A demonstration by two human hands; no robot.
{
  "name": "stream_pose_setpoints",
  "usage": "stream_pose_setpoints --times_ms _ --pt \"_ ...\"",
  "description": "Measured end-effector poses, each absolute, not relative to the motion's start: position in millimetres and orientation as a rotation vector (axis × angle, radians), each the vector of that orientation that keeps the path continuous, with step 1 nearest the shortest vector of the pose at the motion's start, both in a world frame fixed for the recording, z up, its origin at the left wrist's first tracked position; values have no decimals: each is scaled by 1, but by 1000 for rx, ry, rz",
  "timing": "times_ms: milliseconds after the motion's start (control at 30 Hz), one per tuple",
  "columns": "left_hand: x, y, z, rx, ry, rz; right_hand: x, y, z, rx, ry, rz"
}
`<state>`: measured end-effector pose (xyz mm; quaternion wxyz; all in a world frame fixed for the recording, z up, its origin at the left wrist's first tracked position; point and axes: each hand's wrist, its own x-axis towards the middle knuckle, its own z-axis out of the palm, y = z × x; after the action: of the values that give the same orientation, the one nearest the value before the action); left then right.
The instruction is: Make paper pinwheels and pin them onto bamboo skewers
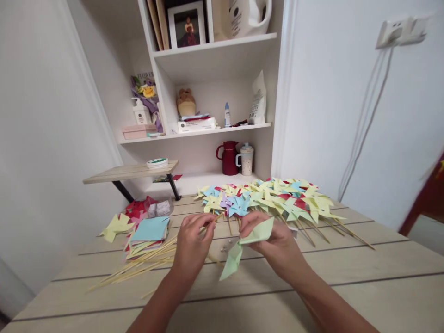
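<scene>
My left hand (192, 243) is closed in a pinch around a thin wooden stick (218, 216), whose end pokes out past the fingertips. Pale green folded paper, a pinwheel (258, 232), is gripped by the fingers of my right hand (279, 245); one of its blades hangs down toward the table. The two hands are apart, and the stick does not touch the pinwheel. On the tabletop between them lie a few tiny shiny pieces (224, 249), too small to name. Loose wooden sticks (138, 268) spread out to the left of my left hand.
Many finished pinwheels (291, 208) on sticks are heaped at the back right. Coloured paper squares (150, 230) are stacked at left, near a yellow pinwheel (116, 227) and a clear box (159, 208). Behind stand a small raised shelf (132, 172), a red jug (229, 158) and a cup (246, 161).
</scene>
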<state>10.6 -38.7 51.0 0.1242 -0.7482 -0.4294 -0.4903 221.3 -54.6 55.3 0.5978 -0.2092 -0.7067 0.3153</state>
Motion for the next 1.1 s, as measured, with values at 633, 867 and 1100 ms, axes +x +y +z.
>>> stream_pose_setpoints --times_ms 633,867,1100 --pt "45 -59 48 -2243 -1791 -2818 224 -60 59 -452 -1761 375" --pt "43 -63 50 -2173 -1746 -2903 224 -61 57 -483 -1722 183" --pt "42 -65 49 -2236 -1777 -2779 226 -62 56 -510 -1716 112"
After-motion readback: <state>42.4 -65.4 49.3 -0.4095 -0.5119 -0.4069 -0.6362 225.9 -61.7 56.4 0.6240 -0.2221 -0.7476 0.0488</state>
